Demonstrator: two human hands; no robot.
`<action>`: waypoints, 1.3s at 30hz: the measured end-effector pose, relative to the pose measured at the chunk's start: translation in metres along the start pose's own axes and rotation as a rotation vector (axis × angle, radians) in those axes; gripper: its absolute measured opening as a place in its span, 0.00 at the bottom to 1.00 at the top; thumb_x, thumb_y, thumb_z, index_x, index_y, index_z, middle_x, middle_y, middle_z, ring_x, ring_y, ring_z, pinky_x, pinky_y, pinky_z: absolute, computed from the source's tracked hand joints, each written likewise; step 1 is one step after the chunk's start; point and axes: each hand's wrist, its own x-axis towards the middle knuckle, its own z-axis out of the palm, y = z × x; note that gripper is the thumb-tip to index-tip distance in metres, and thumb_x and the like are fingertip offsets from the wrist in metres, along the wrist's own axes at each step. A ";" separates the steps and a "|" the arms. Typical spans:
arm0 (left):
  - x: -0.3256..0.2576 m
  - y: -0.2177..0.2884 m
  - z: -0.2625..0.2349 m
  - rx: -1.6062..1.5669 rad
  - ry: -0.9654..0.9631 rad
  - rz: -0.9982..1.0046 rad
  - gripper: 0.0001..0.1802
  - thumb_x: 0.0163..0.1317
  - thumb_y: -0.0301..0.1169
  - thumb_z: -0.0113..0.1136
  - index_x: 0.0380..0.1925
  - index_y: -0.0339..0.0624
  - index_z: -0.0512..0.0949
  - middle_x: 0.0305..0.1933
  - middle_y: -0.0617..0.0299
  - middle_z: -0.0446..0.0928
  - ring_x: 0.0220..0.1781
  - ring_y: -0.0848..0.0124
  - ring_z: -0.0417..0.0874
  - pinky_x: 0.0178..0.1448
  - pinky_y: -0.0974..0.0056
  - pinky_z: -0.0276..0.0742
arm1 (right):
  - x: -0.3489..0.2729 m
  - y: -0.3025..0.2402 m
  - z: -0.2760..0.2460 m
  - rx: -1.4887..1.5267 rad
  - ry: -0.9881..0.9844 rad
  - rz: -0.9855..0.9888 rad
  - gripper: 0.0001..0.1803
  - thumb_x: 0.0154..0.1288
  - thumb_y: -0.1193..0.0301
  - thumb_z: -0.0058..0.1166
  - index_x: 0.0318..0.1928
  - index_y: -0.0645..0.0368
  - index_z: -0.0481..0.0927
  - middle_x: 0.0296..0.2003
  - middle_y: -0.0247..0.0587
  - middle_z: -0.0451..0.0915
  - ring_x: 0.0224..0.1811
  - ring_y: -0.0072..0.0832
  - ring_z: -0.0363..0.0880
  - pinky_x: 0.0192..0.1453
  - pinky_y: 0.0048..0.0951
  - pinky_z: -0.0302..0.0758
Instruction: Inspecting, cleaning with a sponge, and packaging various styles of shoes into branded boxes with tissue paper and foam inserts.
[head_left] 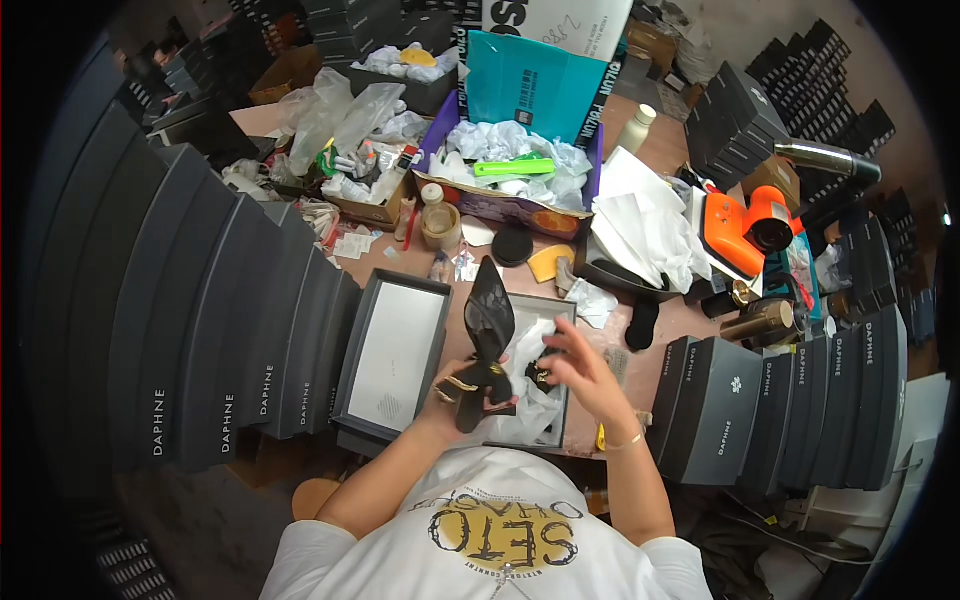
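My left hand (438,410) grips a black pointed shoe (489,318) with a gold-coloured detail near its heel end. The toe points up and away from me. To its right, my right hand (592,378) hovers with fingers apart and nothing visible in it. Below both hands lies a grey shoe box (568,405), with white tissue paper (530,420) inside. A dark piece with gold bits (540,375) shows in the box beside my right fingers, partly hidden. Left of the box, a second grey tray or lid (350,385) with a white inside lies on the table.
Stacked grey shoe boxes (215,300) stand on the left and more boxes (715,400) on the right. Beyond are a purple carton (430,140) of crumpled paper, a jar (440,222), a black round lid (513,247), white paper sheets (640,215) and an orange device (735,235).
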 end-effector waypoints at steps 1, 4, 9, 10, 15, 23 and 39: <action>0.005 0.000 -0.014 -0.192 -0.202 -0.090 0.29 0.65 0.40 0.46 0.63 0.36 0.61 0.33 0.55 0.75 0.30 0.66 0.81 0.50 0.60 0.80 | -0.013 0.007 0.005 -0.019 -0.056 0.000 0.27 0.65 0.72 0.56 0.63 0.59 0.66 0.52 0.42 0.74 0.48 0.23 0.76 0.50 0.24 0.75; 0.012 -0.004 -0.026 -0.541 -0.512 -0.238 0.35 0.65 0.41 0.50 0.66 0.33 0.55 0.30 0.55 0.69 0.20 0.72 0.74 0.37 0.69 0.77 | -0.046 0.018 0.036 -0.002 -0.125 -0.005 0.16 0.60 0.71 0.63 0.47 0.61 0.76 0.39 0.35 0.78 0.40 0.19 0.76 0.46 0.22 0.74; 0.007 -0.023 -0.043 -0.629 -0.740 -0.347 0.37 0.64 0.42 0.52 0.67 0.33 0.55 0.36 0.49 0.68 0.21 0.72 0.74 0.38 0.67 0.67 | -0.056 -0.006 0.073 -0.462 -0.148 -0.261 0.22 0.51 0.64 0.71 0.39 0.64 0.76 0.32 0.40 0.78 0.34 0.27 0.80 0.40 0.25 0.78; 0.007 -0.024 -0.041 -0.641 -0.774 -0.373 0.35 0.65 0.43 0.50 0.67 0.32 0.55 0.36 0.49 0.68 0.20 0.72 0.75 0.39 0.66 0.67 | -0.056 -0.008 0.076 -0.480 -0.143 -0.282 0.22 0.51 0.63 0.71 0.38 0.64 0.76 0.31 0.40 0.78 0.33 0.28 0.80 0.38 0.26 0.79; 0.023 -0.039 -0.045 -0.742 -0.953 -0.479 0.32 0.71 0.48 0.36 0.62 0.30 0.59 0.34 0.49 0.67 0.18 0.70 0.75 0.39 0.65 0.68 | -0.059 -0.018 0.082 -0.464 -0.125 -0.467 0.21 0.53 0.66 0.67 0.44 0.62 0.75 0.41 0.35 0.82 0.40 0.34 0.82 0.45 0.29 0.79; 0.017 -0.048 -0.048 -0.811 -0.676 -0.430 0.27 0.66 0.35 0.51 0.61 0.32 0.60 0.38 0.49 0.67 0.20 0.70 0.74 0.37 0.65 0.73 | -0.056 -0.007 0.078 -0.553 0.002 -0.507 0.20 0.52 0.79 0.65 0.47 0.63 0.76 0.29 0.38 0.76 0.24 0.25 0.78 0.29 0.24 0.75; 0.058 -0.009 -0.020 0.307 -0.250 -0.461 0.46 0.61 0.66 0.43 0.67 0.40 0.59 0.59 0.35 0.69 0.62 0.49 0.73 0.63 0.42 0.70 | -0.044 -0.024 0.050 -0.393 -0.640 -0.311 0.15 0.63 0.64 0.59 0.39 0.66 0.76 0.30 0.44 0.74 0.28 0.38 0.75 0.33 0.34 0.71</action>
